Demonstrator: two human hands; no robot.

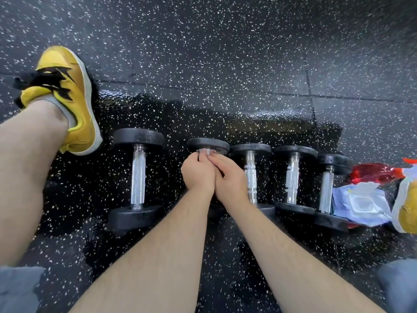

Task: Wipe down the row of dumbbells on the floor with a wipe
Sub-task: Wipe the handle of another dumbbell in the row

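Dumbbells (292, 177): five in a row across the black white-flecked floor (225, 53), on a darker, glossy patch; black round heads, knurled metal handles all running away from the person.
Left shoe (70, 102): yellow with black laces, on a bare leg, planted just left of the row's far end.
First dumbbell (138, 177): leftmost, fully in view, set apart from the next one by a clear gap.
Left hand (197, 175): fingers curled, fingertips pinching the left edge of the wipe; pressed side by side against the other hand.
Wipe (204, 152): small white piece, gripped between the fingertips of both hands right at the inner face of the second dumbbell's far head; whether it touches the head cannot be told.
Second dumbbell (208, 143): only its far head shows clearly; the handle lies hidden under the two hands.
Right hand (230, 179): fingers bent forward, nipping the right edge of the wipe.
Third dumbbell (251, 177): just right of the hands, close beside its neighbours.
Fourth dumbbell (292, 190): packed close against the third.
Fifth dumbbell (326, 190): last in the row.
Wipe packet (361, 204): pale blue, white flap on top, lying against the fifth dumbbell's right side.
Spray bottle (370, 172): red, see-through, lying beyond the packet.
Right shoe (406, 208): yellow, at the right edge.
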